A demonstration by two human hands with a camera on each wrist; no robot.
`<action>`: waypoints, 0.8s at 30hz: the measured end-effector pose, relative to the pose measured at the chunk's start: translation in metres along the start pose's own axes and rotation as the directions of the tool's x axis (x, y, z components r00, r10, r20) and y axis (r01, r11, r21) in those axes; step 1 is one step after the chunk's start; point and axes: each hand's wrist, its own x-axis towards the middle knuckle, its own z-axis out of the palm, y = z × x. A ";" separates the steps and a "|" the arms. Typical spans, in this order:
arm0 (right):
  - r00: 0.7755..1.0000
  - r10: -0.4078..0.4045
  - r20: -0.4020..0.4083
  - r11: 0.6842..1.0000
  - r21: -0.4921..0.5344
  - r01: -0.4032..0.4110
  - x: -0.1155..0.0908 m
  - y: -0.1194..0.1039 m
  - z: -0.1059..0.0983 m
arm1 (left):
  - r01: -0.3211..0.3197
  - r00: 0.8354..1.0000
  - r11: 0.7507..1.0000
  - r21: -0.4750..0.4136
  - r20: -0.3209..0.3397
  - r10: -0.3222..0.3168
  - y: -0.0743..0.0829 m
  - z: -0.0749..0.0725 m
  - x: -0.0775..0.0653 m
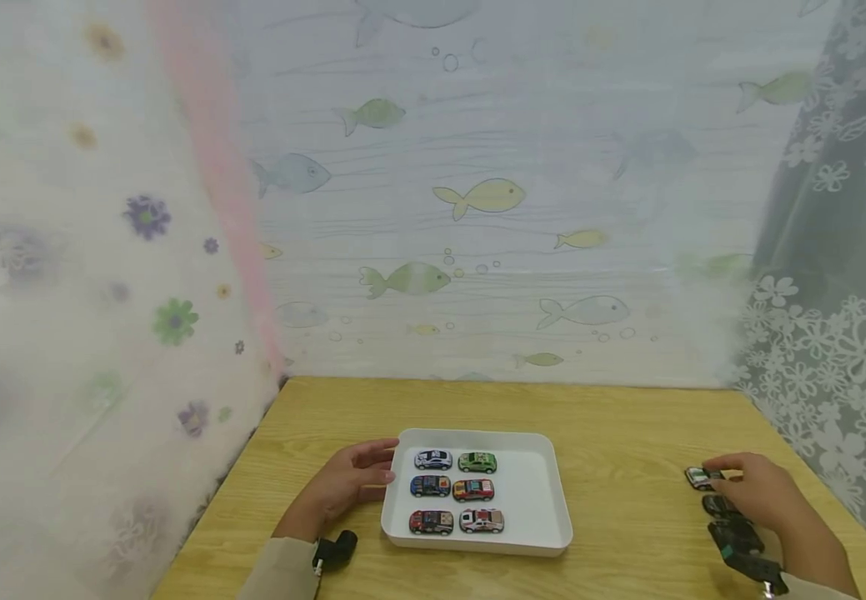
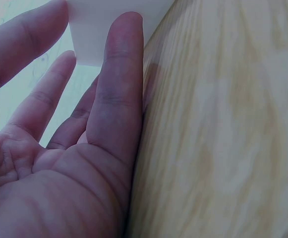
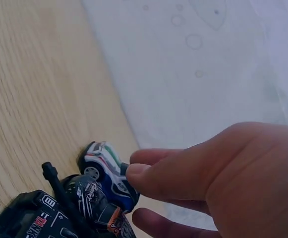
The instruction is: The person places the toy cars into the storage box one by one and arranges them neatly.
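Note:
My left hand (image 1: 350, 483) stands at the left side of a white tray (image 1: 538, 492), fingers extended; in the left wrist view the fingertips are right at the tray's wall (image 2: 96, 29). Lined up in the tray are several toy cars, among them a green one (image 1: 478, 462) and a red and yellow one (image 1: 473, 490). Far to the right, my right hand (image 1: 766, 492) pinches the end of a white toy car (image 3: 101, 158) with blue, green and red markings between thumb and finger. Close beside that car sits a black toy car (image 3: 91, 196) with orange lettering.
A larger black toy vehicle (image 3: 32, 218) stands near the black car, partly hidden by the wrist in the head view. Wooden tabletop (image 1: 628, 433) lies between tray and right hand. Fish-printed sheeting (image 1: 493, 317) hangs behind, with flowered sheeting (image 1: 102, 375) at the left.

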 end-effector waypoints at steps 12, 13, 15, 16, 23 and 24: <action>1.000 0.023 -0.013 0.996 -0.086 -0.024 0.007 -0.008 0.009 | -0.002 1.000 1.000 -0.007 0.009 0.002 -0.001 0.000 0.001; 1.000 0.026 -0.015 0.996 -0.090 -0.027 0.007 -0.010 0.009 | -0.002 1.000 1.000 -0.009 0.011 0.002 -0.001 0.001 0.001; 1.000 0.020 -0.020 0.995 -0.096 -0.022 0.007 -0.012 0.011 | -0.003 1.000 1.000 -0.011 0.012 0.003 -0.001 0.001 0.001; 1.000 0.015 -0.025 0.995 -0.100 -0.018 0.007 -0.014 0.011 | -0.004 1.000 1.000 -0.012 0.013 0.004 -0.001 0.002 0.001; 0.998 -0.038 -0.047 0.993 -0.112 0.033 0.011 -0.029 0.018 | 0.005 1.000 1.000 -0.011 0.000 -0.005 0.001 0.001 -0.001; 0.998 -0.046 -0.049 0.992 -0.117 0.040 0.012 -0.032 0.019 | 0.005 1.000 1.000 -0.011 -0.001 -0.005 0.001 0.001 -0.001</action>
